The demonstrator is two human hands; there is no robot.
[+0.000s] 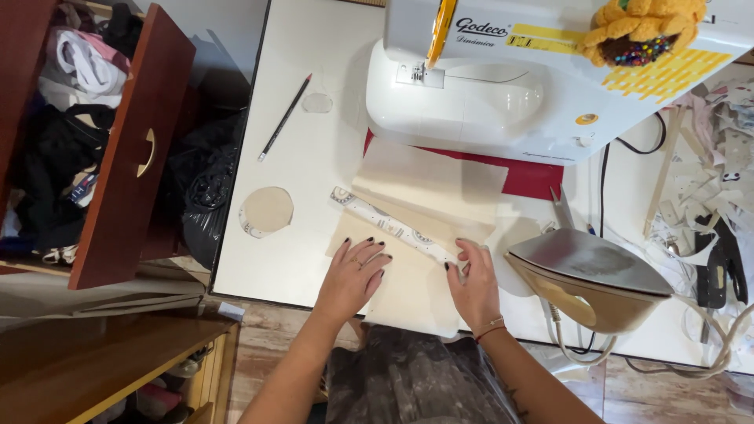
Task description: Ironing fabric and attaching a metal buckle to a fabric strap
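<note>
Both hands flat on cream fabric [408, 275] at table's [314, 157] front edge. Left hand [355, 275] spread, fingers open. Right hand [473, 283] pressing, perhaps pinching, the near end of a folded patterned strip [393, 225]. Iron [589, 279] just right; sewing machine [503, 78] behind.

White table [314, 157], sewing machine [503, 86], iron [589, 279], pencil [284, 118], fabric pcs [428, 204]

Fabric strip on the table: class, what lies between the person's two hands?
In the head view, the folded patterned strip and cream cloth beneath it lie between the left hand and right hand.
</note>
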